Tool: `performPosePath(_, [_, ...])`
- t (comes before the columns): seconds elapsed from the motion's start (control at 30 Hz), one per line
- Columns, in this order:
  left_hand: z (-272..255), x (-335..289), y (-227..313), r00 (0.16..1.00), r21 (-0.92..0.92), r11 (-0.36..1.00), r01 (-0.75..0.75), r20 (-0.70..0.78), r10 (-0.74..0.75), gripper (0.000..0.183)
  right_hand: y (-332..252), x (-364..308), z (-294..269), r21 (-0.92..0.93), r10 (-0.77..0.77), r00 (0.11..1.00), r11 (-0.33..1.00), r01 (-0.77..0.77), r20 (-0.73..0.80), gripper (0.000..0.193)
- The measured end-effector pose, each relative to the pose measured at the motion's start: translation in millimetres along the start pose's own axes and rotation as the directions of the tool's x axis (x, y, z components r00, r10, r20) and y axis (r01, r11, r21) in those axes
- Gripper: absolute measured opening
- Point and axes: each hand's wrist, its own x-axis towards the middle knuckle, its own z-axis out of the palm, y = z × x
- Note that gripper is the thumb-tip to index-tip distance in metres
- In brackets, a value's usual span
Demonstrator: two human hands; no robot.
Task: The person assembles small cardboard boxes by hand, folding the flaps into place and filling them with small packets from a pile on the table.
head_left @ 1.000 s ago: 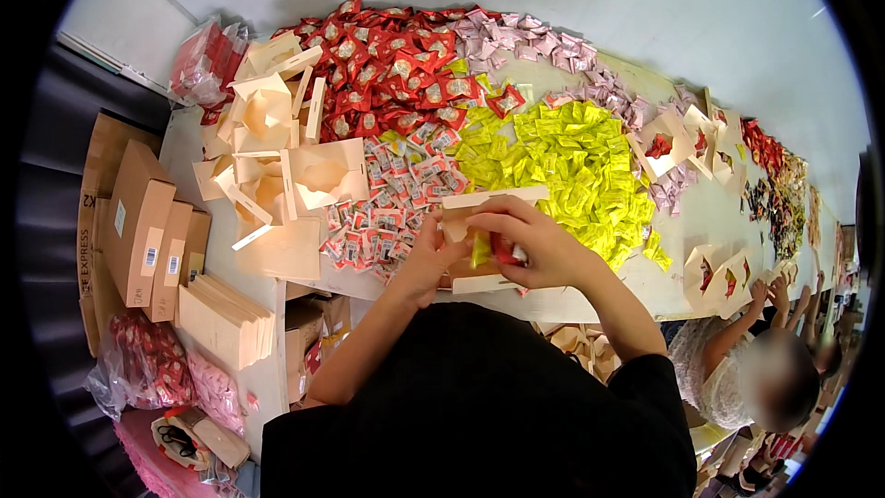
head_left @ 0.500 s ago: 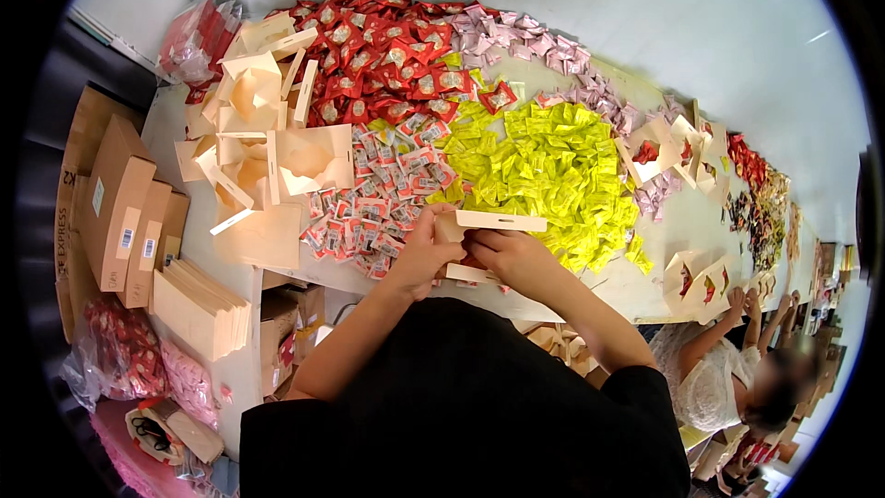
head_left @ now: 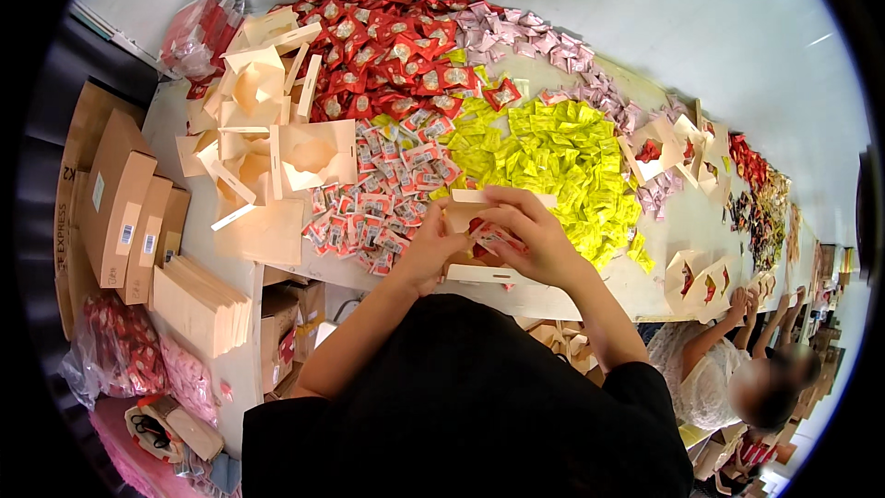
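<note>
A small cream cardboard box with an open top is in front of me at the table's near edge. My left hand is closed on its left side, thumb at the opening. My right hand arches over the opening with its fingers bent and apart. Below those fingers, a red-and-white packet shows in the box, with some red beside it; the hand partly hides the contents. Just beyond lie a heap of yellow packets and a pile of red-and-white packets.
Red packets and pale pink packets are heaped at the back. Folded cream boxes cluster at left, near brown cartons. Filled boxes stand at right, by a person in white lace.
My right hand has lifted from inside the box and spread its fingers over the opening. The box has tipped so its inside shows more. My left hand keeps its hold.
</note>
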Motion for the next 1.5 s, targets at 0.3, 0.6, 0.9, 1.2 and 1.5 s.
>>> performPosePath(0.3, [18, -9, 27, 0.991, -0.143, 0.98, -0.135, -0.018, 0.134, 0.057, -7, -11, -14, -0.512, 0.029, 0.998, 0.857, -0.057, -0.062, 0.03])
performPosePath(0.6, [6, -6, 19, 0.986, -0.013, 0.986, -0.165, -0.017, 0.165, 0.062, -7, -8, -5, -0.676, 0.032, 0.997, 0.737, 0.025, 0.072, 0.004])
performPosePath(0.9, [6, -7, 14, 0.99, 0.053, 0.989, -0.138, -0.033, 0.14, 0.064, -18, -18, 7, -0.741, 0.022, 0.985, 0.662, 0.114, 0.171, 0.014])
performPosePath(1.2, [14, -8, -1, 0.994, 0.053, 0.994, -0.095, 0.054, 0.092, 0.063, -17, -13, 22, -0.747, 0.062, 0.998, 0.664, -0.041, 0.001, 0.014])
performPosePath(1.5, [3, -5, 10, 0.962, 0.142, 0.975, -0.172, -0.189, 0.197, 0.056, 8, -45, -11, -0.266, 0.152, 0.915, 0.927, -0.263, -0.375, 0.056])
